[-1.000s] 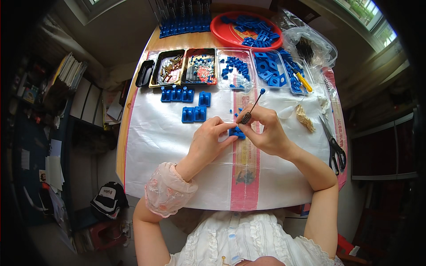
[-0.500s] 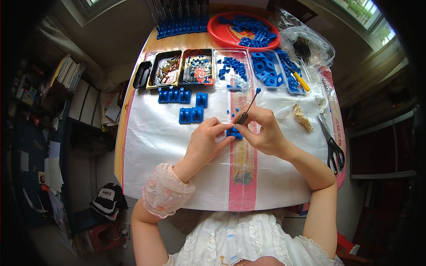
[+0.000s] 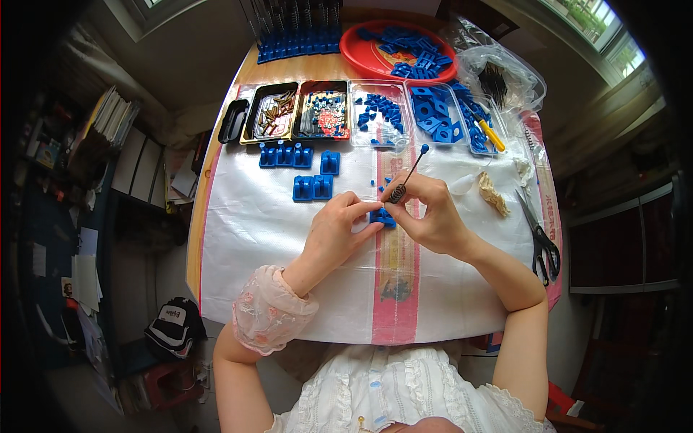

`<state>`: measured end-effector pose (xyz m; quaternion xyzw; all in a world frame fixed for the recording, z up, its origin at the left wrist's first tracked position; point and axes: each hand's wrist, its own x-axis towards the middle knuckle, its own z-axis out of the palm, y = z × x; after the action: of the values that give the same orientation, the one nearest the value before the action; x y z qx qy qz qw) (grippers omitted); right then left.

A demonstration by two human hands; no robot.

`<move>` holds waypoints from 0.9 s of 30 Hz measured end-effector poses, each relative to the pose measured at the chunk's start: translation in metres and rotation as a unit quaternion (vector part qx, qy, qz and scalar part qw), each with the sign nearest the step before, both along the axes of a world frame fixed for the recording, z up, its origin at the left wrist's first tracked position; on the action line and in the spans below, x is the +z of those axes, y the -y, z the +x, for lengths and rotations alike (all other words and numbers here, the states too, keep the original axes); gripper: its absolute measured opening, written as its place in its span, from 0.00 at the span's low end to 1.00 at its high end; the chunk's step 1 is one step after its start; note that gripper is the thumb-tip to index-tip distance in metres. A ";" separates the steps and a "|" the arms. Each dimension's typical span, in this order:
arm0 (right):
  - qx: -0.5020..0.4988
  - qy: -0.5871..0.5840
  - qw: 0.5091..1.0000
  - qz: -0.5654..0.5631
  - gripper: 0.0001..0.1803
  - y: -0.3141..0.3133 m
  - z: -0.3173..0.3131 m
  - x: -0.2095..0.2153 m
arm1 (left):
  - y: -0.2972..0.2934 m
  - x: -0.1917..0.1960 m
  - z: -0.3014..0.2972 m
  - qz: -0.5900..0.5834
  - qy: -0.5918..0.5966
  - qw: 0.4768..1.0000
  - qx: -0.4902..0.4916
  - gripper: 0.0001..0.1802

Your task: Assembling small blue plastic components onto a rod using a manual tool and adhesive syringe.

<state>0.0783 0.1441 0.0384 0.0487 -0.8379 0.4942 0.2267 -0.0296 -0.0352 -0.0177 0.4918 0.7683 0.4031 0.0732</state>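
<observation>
Close together over the table's middle, both my hands work at one blue plastic block (image 3: 384, 219), partly hidden by my fingers. My left hand (image 3: 333, 227) has its thumb and forefinger closed at the block's left side. Pinched in my right hand (image 3: 432, 216) is a black coil spring (image 3: 397, 193) with a thin rod rising up and right to a small blue ball (image 3: 424, 149). The spring's lower end meets the block behind my fingertips. A few tiny blue pieces (image 3: 388, 180) lie just beyond. To the left stand several similar blue blocks (image 3: 312, 188).
Across the back run trays of screws (image 3: 275, 114), small nuts (image 3: 326, 114) and blue parts (image 3: 380, 112). A red basin (image 3: 361, 61) holds more blue parts. A yellow-handled screwdriver (image 3: 491, 135) rests on a right tray. Scissors (image 3: 543, 245) and crumpled tan paper (image 3: 492, 195) lie right.
</observation>
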 end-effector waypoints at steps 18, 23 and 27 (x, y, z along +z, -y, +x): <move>0.001 0.003 1.000 0.001 0.05 0.000 0.000 0.000 | 0.000 -0.001 0.000 0.005 -0.006 1.000 0.000 0.15; -0.002 0.006 1.000 0.002 0.05 0.000 0.001 0.001 | 0.000 -0.002 -0.001 0.005 -0.006 1.000 -0.003 0.15; 0.002 -0.001 1.000 0.005 0.05 0.000 0.000 0.000 | 0.000 -0.002 -0.001 0.009 -0.004 1.000 -0.003 0.15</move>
<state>0.0785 0.1444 0.0386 0.0517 -0.8403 0.4900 0.2262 -0.0305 -0.0356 -0.0196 0.4964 0.7635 0.4076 0.0676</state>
